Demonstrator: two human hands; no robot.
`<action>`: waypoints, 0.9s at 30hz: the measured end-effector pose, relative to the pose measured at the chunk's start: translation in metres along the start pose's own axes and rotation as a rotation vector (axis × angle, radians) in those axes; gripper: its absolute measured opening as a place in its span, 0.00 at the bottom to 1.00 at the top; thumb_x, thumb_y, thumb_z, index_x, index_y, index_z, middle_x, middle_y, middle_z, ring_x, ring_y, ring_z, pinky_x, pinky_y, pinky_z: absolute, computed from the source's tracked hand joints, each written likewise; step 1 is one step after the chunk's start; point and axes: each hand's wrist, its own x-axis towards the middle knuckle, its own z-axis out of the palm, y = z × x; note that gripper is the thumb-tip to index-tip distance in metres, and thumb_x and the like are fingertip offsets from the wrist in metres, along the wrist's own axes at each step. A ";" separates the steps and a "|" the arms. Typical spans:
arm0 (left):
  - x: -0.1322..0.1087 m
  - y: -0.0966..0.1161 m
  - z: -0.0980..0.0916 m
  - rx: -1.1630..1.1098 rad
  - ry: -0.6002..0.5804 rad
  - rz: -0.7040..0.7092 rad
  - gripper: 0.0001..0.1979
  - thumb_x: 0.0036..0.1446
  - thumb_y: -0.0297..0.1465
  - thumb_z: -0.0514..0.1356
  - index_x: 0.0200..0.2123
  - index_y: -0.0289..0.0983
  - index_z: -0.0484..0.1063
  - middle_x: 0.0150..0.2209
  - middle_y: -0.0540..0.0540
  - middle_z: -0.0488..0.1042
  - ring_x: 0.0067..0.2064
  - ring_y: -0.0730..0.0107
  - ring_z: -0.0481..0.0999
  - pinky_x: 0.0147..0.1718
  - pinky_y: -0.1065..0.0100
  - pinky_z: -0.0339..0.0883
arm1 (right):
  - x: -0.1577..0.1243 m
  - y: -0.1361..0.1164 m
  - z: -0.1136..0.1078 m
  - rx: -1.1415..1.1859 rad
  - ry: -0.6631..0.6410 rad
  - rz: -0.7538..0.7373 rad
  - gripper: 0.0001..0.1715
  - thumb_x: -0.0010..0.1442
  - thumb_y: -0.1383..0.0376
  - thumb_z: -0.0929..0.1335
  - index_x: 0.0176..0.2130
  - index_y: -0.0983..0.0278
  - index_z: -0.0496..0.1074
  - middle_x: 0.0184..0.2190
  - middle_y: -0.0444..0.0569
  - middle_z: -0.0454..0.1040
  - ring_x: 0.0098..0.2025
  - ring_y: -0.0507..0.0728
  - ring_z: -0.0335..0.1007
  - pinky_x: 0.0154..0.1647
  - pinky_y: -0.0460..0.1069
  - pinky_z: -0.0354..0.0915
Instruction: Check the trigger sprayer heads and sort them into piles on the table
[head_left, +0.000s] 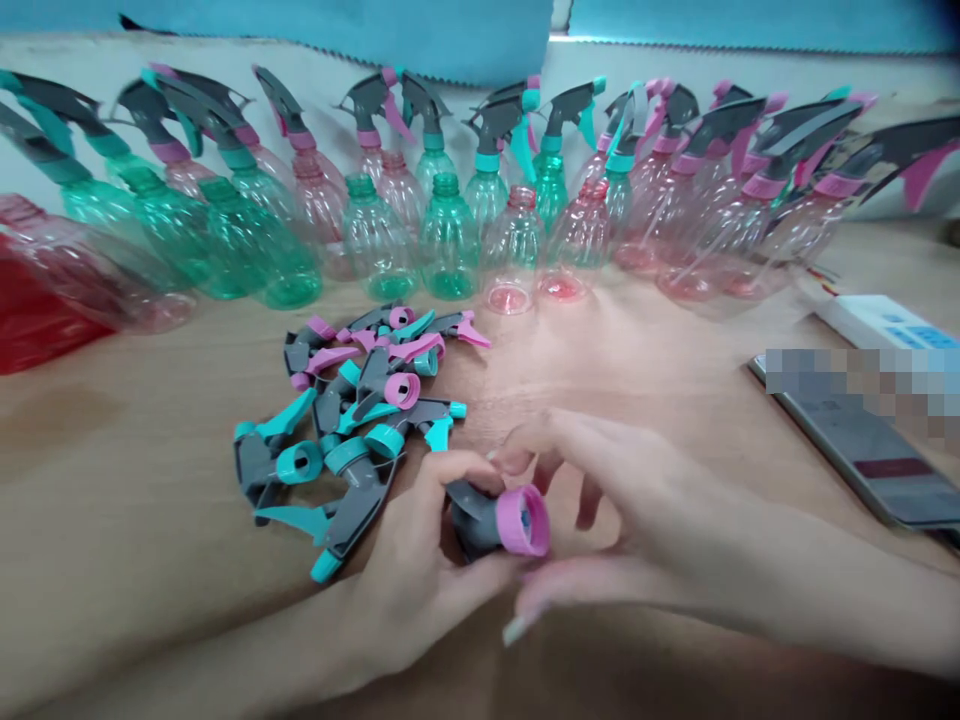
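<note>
Over wooden table [112, 520], pale wall [321, 98] behind: left hand [416, 560] grips sprayer [495, 522], right hand [637, 510] spread.

Left hand [420, 560] and right hand [637, 510]: bare, slender-fingered. Left forearm [247, 650] and right forearm [810, 580], behind the grip: bare as far as the view's edge, narrowing toward the hands. Right thumbnail [515, 629], near side of the grip: long, projecting; contour slightly blurred.

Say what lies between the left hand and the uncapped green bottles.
In the head view, loose spray heads lie between the left hand and those green bottles.
</note>
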 end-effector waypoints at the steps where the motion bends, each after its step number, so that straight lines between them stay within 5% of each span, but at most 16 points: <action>1: -0.001 -0.002 0.000 0.018 0.012 0.021 0.24 0.51 0.32 0.67 0.48 0.44 0.60 0.40 0.50 0.69 0.38 0.70 0.73 0.37 0.71 0.69 | 0.000 0.001 0.005 0.002 0.033 0.002 0.17 0.54 0.56 0.72 0.39 0.61 0.66 0.34 0.40 0.71 0.32 0.48 0.69 0.28 0.43 0.65; 6: 0.000 -0.001 -0.002 0.111 -0.036 0.091 0.30 0.51 0.30 0.66 0.54 0.45 0.55 0.42 0.48 0.69 0.39 0.70 0.74 0.35 0.72 0.70 | -0.007 0.001 0.010 0.075 0.085 0.056 0.15 0.56 0.63 0.71 0.43 0.58 0.67 0.37 0.40 0.73 0.30 0.46 0.69 0.27 0.41 0.65; 11: 0.014 0.014 -0.014 0.363 -0.042 0.228 0.25 0.58 0.37 0.61 0.56 0.40 0.55 0.43 0.44 0.72 0.43 0.64 0.74 0.42 0.64 0.69 | -0.023 0.010 -0.021 0.084 0.115 0.228 0.09 0.56 0.59 0.70 0.36 0.60 0.70 0.32 0.41 0.73 0.26 0.48 0.70 0.24 0.43 0.67; 16: 0.030 0.021 -0.043 0.648 0.063 0.195 0.07 0.64 0.30 0.53 0.45 0.39 0.67 0.42 0.47 0.73 0.42 0.67 0.74 0.41 0.67 0.66 | -0.042 0.040 -0.066 -0.215 0.281 0.470 0.14 0.56 0.55 0.69 0.37 0.63 0.71 0.29 0.47 0.75 0.29 0.52 0.71 0.28 0.45 0.66; 20: 0.037 0.011 -0.074 0.814 0.099 0.112 0.08 0.64 0.33 0.53 0.43 0.41 0.69 0.42 0.48 0.73 0.43 0.62 0.73 0.40 0.64 0.65 | -0.052 0.072 -0.097 -0.361 0.189 0.657 0.21 0.62 0.54 0.61 0.42 0.66 0.71 0.33 0.52 0.77 0.31 0.53 0.73 0.33 0.48 0.66; 27: 0.051 -0.008 -0.104 0.919 -0.082 0.030 0.15 0.65 0.37 0.48 0.48 0.40 0.70 0.46 0.43 0.70 0.48 0.57 0.71 0.46 0.56 0.65 | -0.045 0.088 -0.119 -0.532 0.187 0.620 0.23 0.59 0.52 0.63 0.45 0.66 0.71 0.38 0.57 0.78 0.36 0.59 0.75 0.38 0.52 0.64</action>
